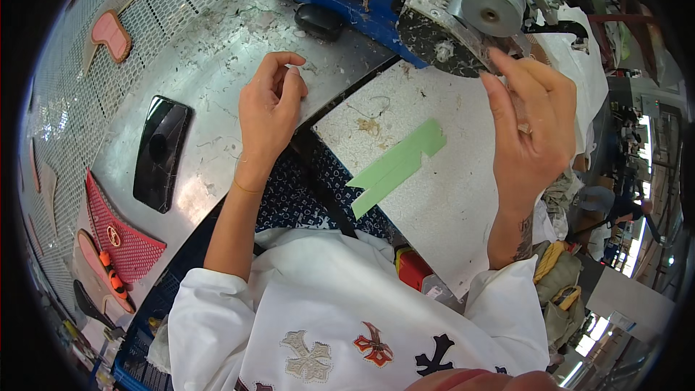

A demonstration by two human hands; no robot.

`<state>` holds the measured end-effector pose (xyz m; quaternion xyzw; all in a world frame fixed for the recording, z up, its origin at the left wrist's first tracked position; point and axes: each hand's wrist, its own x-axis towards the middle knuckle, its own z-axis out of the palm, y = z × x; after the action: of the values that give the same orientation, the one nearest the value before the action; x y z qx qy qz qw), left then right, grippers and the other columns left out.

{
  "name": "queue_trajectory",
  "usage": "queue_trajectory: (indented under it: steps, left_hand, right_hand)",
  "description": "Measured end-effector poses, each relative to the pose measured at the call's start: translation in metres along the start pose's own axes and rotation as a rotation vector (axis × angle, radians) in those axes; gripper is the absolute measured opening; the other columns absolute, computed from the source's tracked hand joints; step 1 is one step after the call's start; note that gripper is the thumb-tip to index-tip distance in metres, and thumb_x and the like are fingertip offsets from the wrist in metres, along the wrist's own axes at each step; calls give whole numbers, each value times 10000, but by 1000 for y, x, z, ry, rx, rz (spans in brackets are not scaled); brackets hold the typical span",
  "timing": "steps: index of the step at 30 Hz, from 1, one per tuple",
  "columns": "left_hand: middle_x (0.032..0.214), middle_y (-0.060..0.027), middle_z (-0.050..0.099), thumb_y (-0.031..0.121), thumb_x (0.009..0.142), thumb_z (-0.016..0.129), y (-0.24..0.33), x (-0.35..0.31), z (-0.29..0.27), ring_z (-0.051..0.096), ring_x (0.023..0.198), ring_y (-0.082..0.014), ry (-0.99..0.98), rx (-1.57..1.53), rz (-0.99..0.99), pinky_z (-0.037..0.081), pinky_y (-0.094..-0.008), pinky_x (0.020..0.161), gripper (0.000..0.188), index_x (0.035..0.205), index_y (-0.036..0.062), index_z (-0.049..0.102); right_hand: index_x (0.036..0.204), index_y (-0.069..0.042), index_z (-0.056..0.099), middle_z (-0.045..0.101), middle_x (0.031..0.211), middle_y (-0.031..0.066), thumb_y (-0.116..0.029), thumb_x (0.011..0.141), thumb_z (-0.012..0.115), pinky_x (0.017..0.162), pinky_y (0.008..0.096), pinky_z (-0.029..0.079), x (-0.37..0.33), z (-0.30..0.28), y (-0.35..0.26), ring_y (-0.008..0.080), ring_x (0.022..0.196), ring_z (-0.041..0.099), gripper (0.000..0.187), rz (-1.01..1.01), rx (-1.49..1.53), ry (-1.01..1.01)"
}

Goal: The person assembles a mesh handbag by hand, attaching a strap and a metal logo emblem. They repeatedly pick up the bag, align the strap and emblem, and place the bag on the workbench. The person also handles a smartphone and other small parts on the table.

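Nearest the body, a white shirt [297, 297] with cross-shaped patches (one cream, one rust-red, one black) spreads between the forearms. Past its hem, dark patterned cloth [282, 195] fills the gap between two work surfaces.

Right of that gap is a white board [434, 239] with a pale green strip [394, 166] lying slantwise on it; the strip's forked near end sticks out over the board's left edge, while its notched far end lies well inside that edge.

Toward the near left corner of the metal table [210, 116] lies a red mesh piece [127, 235], with an orange-and-black tool [112, 275] just beside it. Farther along, a dark phone [163, 153] lies screen up, apart from the left hand [271, 98]. That hand is over the table near its right edge, fingers loosely curled and gripping nothing that shows.

Over the far part of the board, the right hand [532, 105] reaches to the machine [438, 7], its forefinger and thumb bent with their tips slightly apart (whether they pinch anything, or touch the machine, I cannot tell). Above those fingertips sits a silver wheel [494, 3].

At the table's far edge, a black case [318, 22] rests close to the machine's blue base. Farthest left, a pink sole-shaped piece [112, 35] lies on white netting [166, 0].
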<state>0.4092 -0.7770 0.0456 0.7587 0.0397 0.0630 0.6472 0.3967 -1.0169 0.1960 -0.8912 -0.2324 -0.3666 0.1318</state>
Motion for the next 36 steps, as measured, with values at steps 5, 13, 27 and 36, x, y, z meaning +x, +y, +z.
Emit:
queue_trajectory:
  steps: [5, 13, 27, 36]
  left_hand:
    - [753, 7, 616, 116, 992, 507, 1, 0, -1, 480, 632, -36, 1, 8, -1, 394, -213, 587, 201, 1115, 33, 642]
    - [749, 11, 618, 125, 1000, 510, 0, 0, -1, 485, 632, -35, 1, 26, 7, 396, -212, 584, 202, 1122, 39, 645]
    - [693, -36, 636, 105, 956, 545, -2, -1, 0, 563, 624, -78, 37, 20, 32, 435, -251, 601, 175, 1066, 16, 647]
    - [735, 11, 608, 112, 985, 511, -5, -1, -1, 477, 617, -36, -1, 37, 40, 382, -220, 562, 198, 1112, 35, 643]
  right_hand:
    - [977, -37, 788, 681, 942, 62, 40, 747, 845, 687, 278, 498, -1, -2, 5, 161, 848, 623, 249, -100, -64, -19]
    - [893, -45, 735, 688, 890, 39, 22, 731, 836, 689, 320, 495, 8, -1, 3, 212, 807, 614, 202, 4, 61, -20]
    - [888, 0, 703, 688, 834, 45, 37, 799, 769, 679, 273, 504, 22, -10, 1, 155, 757, 613, 117, 173, 263, -165]
    - [927, -9, 689, 666, 884, 53, -7, 854, 757, 678, 276, 501, 11, -6, 1, 158, 770, 605, 99, 162, 181, -147]
